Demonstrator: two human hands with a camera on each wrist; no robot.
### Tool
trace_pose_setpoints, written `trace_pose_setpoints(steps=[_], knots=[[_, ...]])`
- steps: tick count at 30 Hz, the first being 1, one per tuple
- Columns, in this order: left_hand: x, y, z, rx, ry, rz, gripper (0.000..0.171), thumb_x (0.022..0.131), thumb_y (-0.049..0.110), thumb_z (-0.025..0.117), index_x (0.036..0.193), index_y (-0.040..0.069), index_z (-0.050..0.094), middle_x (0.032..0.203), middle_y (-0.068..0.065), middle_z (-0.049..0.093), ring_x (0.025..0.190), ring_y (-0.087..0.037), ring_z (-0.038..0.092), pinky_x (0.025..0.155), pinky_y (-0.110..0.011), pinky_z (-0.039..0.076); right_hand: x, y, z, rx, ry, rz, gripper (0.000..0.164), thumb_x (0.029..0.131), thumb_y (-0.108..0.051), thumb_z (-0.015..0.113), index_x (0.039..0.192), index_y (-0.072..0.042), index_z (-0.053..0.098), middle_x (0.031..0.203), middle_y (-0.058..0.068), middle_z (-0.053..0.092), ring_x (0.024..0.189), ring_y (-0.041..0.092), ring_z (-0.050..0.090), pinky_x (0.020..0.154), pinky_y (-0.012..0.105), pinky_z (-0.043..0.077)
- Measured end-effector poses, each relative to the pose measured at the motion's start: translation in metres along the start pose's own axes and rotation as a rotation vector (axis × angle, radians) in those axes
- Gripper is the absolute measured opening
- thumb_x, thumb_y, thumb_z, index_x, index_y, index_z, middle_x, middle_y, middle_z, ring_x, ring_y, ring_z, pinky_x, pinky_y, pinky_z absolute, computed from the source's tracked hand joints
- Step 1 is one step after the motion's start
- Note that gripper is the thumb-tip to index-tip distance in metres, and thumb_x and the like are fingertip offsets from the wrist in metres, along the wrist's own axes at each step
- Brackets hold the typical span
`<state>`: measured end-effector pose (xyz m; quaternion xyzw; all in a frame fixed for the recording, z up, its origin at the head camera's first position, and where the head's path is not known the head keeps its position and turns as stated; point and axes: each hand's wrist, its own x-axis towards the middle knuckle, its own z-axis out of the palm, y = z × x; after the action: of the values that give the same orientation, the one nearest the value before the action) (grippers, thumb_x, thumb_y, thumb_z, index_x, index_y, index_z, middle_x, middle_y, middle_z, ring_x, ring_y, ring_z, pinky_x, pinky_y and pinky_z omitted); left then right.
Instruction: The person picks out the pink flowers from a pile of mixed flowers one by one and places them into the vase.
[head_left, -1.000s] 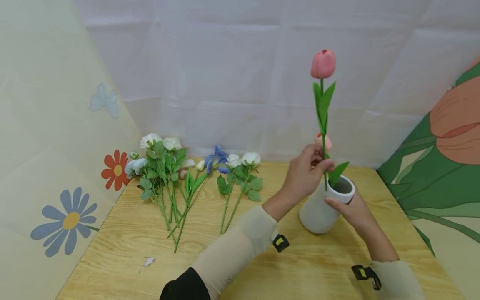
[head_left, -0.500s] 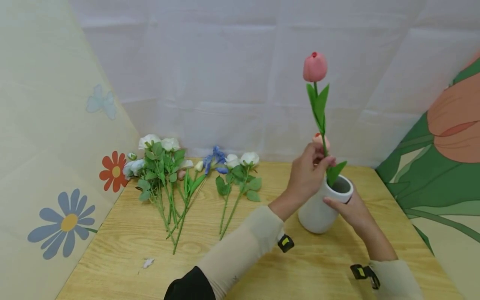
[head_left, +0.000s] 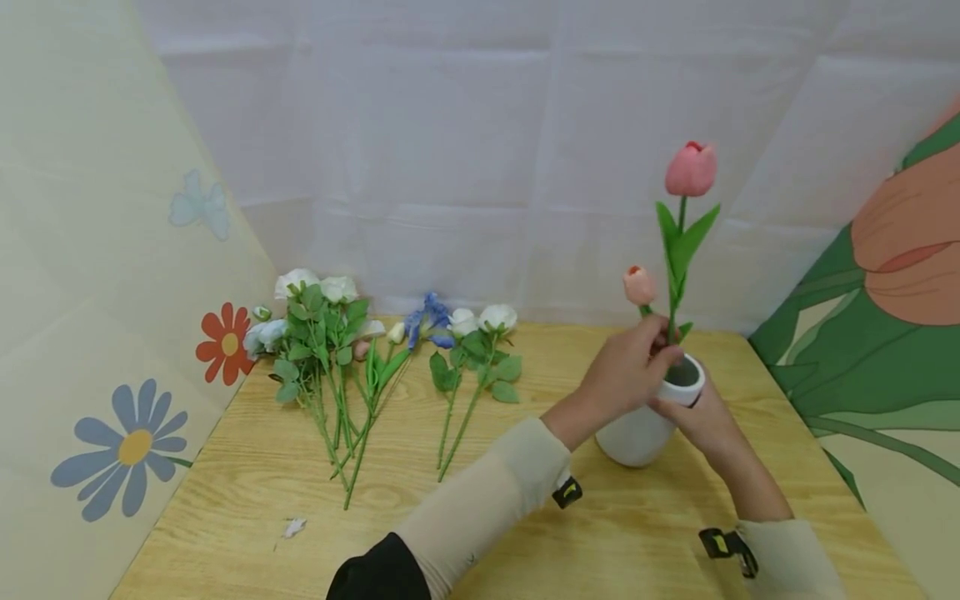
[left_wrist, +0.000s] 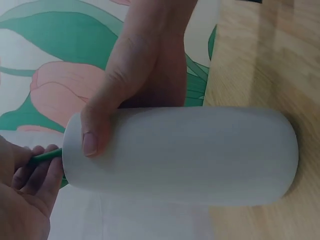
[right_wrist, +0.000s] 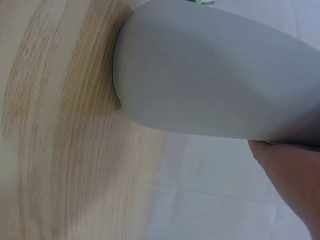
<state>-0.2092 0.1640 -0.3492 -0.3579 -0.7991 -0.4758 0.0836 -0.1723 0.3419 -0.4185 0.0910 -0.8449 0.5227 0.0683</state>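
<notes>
My left hand (head_left: 622, 375) pinches the green stem of a pink tulip (head_left: 692, 170) just above the mouth of a white vase (head_left: 636, 435). In the left wrist view the stem (left_wrist: 46, 156) runs from the fingertips to the vase's rim, and its lower end is hidden. My right hand (head_left: 708, 425) grips the vase by its neck, thumb on the near side. The vase (left_wrist: 200, 155) stands on the table, its upper part partly covered by my hands. A paler pink tulip (head_left: 639, 285) rises behind my left hand; its lower stem is hidden.
On the left of the wooden table (head_left: 225, 492) lies a bunch of white roses (head_left: 337, 289) with green stems. Beside it are a blue flower (head_left: 429, 318) and two more white roses (head_left: 498, 317). A white scrap (head_left: 295, 527) lies near the front. A white cloth (head_left: 420, 150) hangs behind.
My left hand has moved right and slightly down with the pink tulip, bringing its stem over the vase mouth. The bloom is lower and further right. My right hand stays on the vase.
</notes>
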Motion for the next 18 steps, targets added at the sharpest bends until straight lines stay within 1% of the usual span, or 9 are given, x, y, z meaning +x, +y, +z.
trace_pose_setpoints(steps=[3, 6, 11, 14, 18], knots=[[0.0012, 0.0027, -0.0008, 0.109, -0.074, -0.018, 0.017, 0.104, 0.022, 0.06, 0.12, 0.014, 0.058, 0.097, 0.008, 0.068, 0.081, 0.005, 0.059, 0.068, -0.007, 0.044, -0.0005, 0.0003, 0.0006, 0.001, -0.006, 0.009, 0.074, 0.098, -0.007, 0.064, 0.156, -0.003, 0.017, 0.126, -0.015, 0.044, 0.107, -0.003, 0.05, 0.083, 0.014, 0.046], [0.0023, 0.005, -0.0013, 0.187, -0.113, -0.035, 0.021, 0.104, 0.023, 0.06, 0.123, 0.015, 0.058, 0.097, 0.009, 0.066, 0.079, 0.003, 0.058, 0.066, -0.009, 0.044, -0.0008, 0.0014, 0.0015, 0.002, -0.004, 0.007, 0.074, 0.098, -0.007, 0.063, 0.156, -0.003, 0.017, 0.125, -0.017, 0.044, 0.107, -0.003, 0.049, 0.083, 0.013, 0.046], [0.0027, 0.0067, -0.0017, 0.274, -0.135, -0.036, 0.028, 0.103, 0.026, 0.063, 0.128, 0.015, 0.057, 0.1, 0.009, 0.067, 0.084, 0.0, 0.06, 0.069, -0.011, 0.046, -0.0004, 0.0035, 0.0028, 0.03, -0.003, -0.019, 0.071, 0.097, -0.003, 0.063, 0.156, -0.011, 0.023, 0.124, -0.018, 0.048, 0.106, -0.003, 0.051, 0.083, 0.013, 0.045], [0.002, 0.0077, -0.0013, 0.346, -0.141, -0.063, 0.033, 0.101, 0.032, 0.065, 0.13, 0.018, 0.058, 0.105, 0.01, 0.067, 0.091, -0.001, 0.061, 0.074, -0.013, 0.048, -0.0001, 0.004, 0.0022, 0.014, -0.004, -0.019, 0.073, 0.097, -0.005, 0.063, 0.156, -0.013, 0.022, 0.125, -0.019, 0.047, 0.107, -0.003, 0.051, 0.083, 0.012, 0.045], [0.0002, 0.0079, -0.0007, 0.434, -0.139, -0.109, 0.037, 0.098, 0.039, 0.067, 0.13, 0.022, 0.06, 0.114, 0.013, 0.065, 0.101, -0.002, 0.057, 0.081, -0.013, 0.048, 0.0012, 0.0033, 0.0009, -0.009, -0.015, -0.001, 0.073, 0.099, -0.01, 0.064, 0.159, -0.014, 0.022, 0.126, -0.019, 0.049, 0.109, -0.002, 0.052, 0.085, 0.013, 0.045]])
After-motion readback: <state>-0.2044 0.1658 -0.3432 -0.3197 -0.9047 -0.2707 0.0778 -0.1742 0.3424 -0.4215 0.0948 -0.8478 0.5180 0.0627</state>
